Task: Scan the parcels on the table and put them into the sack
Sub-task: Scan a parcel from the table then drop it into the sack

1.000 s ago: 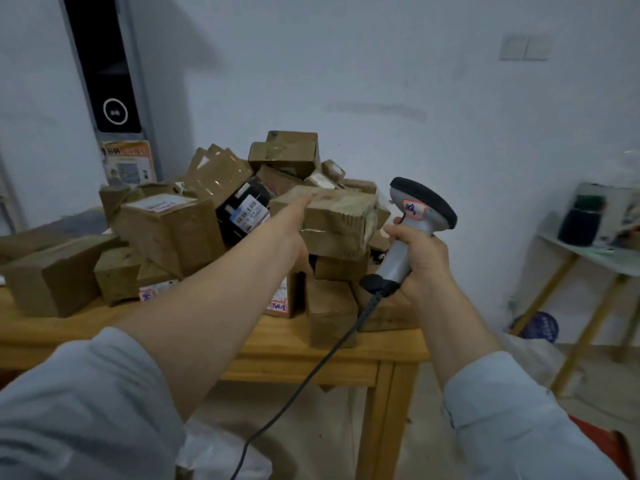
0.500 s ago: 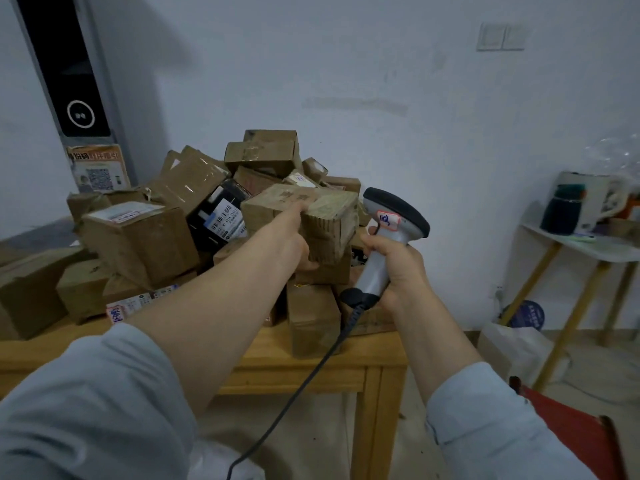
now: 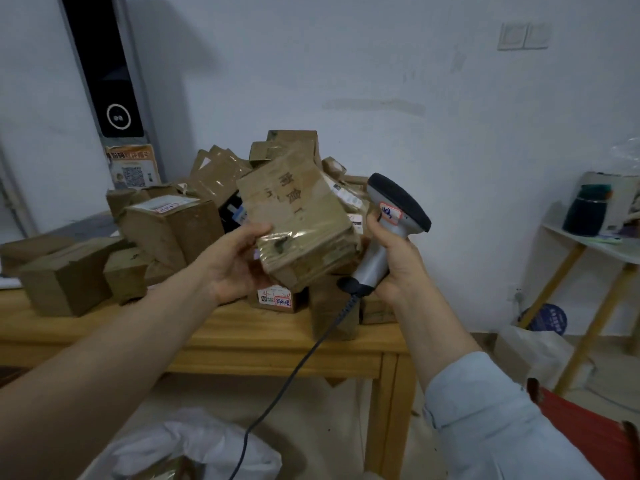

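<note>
Two hands are raised in front of the bench (image 3: 263, 344) in the head view. The left hand (image 3: 232, 268) grips a brown taped parcel (image 3: 298, 223), thumb on the upper face and fingers underneath. The parcel is tilted and held clear of the bench, right in front of the heap of parcels (image 3: 166, 233) stacked on it. Just to its right, the right hand (image 3: 394, 261) is wrapped round the grey handle of the scanner (image 3: 398, 209), whose dark head sits uppermost beside the parcel's edge. The scanner's black cable (image 3: 294, 372) hangs down past the front of the bench. The white sack (image 3: 194, 448) lies low on the floor, beneath the left forearm. A small side table (image 3: 595, 247) stands off to the right by the wall.
</note>
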{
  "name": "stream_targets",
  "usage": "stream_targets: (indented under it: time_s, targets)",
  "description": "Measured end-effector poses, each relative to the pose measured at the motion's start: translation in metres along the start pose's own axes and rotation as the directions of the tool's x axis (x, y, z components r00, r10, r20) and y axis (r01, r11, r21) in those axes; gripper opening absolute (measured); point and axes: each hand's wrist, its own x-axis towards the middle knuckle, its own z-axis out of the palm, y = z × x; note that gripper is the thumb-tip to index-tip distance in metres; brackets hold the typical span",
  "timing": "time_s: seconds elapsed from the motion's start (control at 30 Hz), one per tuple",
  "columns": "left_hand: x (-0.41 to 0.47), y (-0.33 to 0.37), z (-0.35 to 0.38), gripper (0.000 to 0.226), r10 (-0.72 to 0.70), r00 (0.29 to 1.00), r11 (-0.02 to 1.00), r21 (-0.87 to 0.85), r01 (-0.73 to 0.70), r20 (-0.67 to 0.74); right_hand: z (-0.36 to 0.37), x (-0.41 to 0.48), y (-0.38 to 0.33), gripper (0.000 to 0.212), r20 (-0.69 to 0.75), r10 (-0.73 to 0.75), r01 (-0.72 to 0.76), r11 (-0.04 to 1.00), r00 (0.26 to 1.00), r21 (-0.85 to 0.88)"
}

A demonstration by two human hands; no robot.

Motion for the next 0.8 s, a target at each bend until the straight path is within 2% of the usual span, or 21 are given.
stream_targets:
  time_s: [0.03, 0.07, 0.1, 0.17, 0.27, 0.33, 0.4, 0.47, 0.53, 0.63, 0.8]
  targets:
    - [-0.006, -0.002, -0.010, 0.091, 0.005, 1.000, 1.000, 0.002, -0.005, 0.028, 0.005, -0.005, 0.005, 0.079, 0.025, 0.018, -0.017, 0.999, 1.000, -0.041]
    - [-0.012, -0.003, -0.019, 0.093, 0.009, 0.999, 1.000, -0.001, -0.009, 0.041, 0.009, -0.010, 0.011, 0.076, 0.045, 0.028, -0.025, 0.997, 0.999, -0.076]
    - [-0.016, -0.003, -0.027, 0.086, 0.016, 0.999, 1.000, 0.004, -0.016, 0.034, 0.013, -0.015, 0.017, 0.064, 0.058, 0.030, -0.024, 0.995, 0.998, -0.099]
    - [-0.026, 0.001, -0.040, 0.059, 0.055, 0.996, 0.994, 0.098, -0.048, -0.071, 0.020, -0.023, 0.028, 0.045, 0.078, 0.024, -0.016, 0.994, 0.997, -0.105]
    - [-0.039, 0.010, -0.048, 0.037, 0.183, 0.951, 0.943, 0.318, -0.098, -0.248, 0.029, -0.032, 0.040, 0.040, 0.120, 0.000, 0.012, 0.995, 0.993, -0.096]
    - [-0.050, 0.013, -0.044, 0.033, 0.256, 0.928, 0.905, 0.406, -0.130, -0.272, 0.034, -0.034, 0.046, 0.041, 0.125, -0.005, 0.019, 0.994, 0.992, -0.104]
    - [-0.061, 0.016, -0.037, 0.047, 0.302, 0.932, 0.869, 0.459, -0.183, -0.200, 0.040, -0.037, 0.051, 0.043, 0.134, -0.011, 0.027, 0.992, 0.991, -0.120]
    - [-0.069, 0.016, -0.030, 0.086, 0.287, 0.954, 0.817, 0.543, -0.194, -0.091, 0.045, -0.040, 0.057, 0.045, 0.140, -0.018, 0.037, 0.990, 0.990, -0.135]
    - [-0.068, 0.011, -0.031, 0.109, 0.283, 0.955, 0.767, 0.620, -0.168, -0.092, 0.050, -0.043, 0.062, 0.050, 0.154, -0.008, 0.032, 0.988, 0.988, -0.154]
    - [-0.065, 0.008, -0.042, 0.109, 0.314, 0.939, 0.783, 0.598, -0.172, -0.142, 0.054, -0.047, 0.068, 0.047, 0.213, 0.016, 0.021, 0.985, 0.977, -0.172]
    - [-0.071, 0.010, -0.065, 0.095, 0.323, 0.942, 0.825, 0.516, -0.231, -0.095, 0.056, -0.048, 0.072, 0.024, 0.227, 0.039, -0.003, 0.987, 0.973, -0.158]
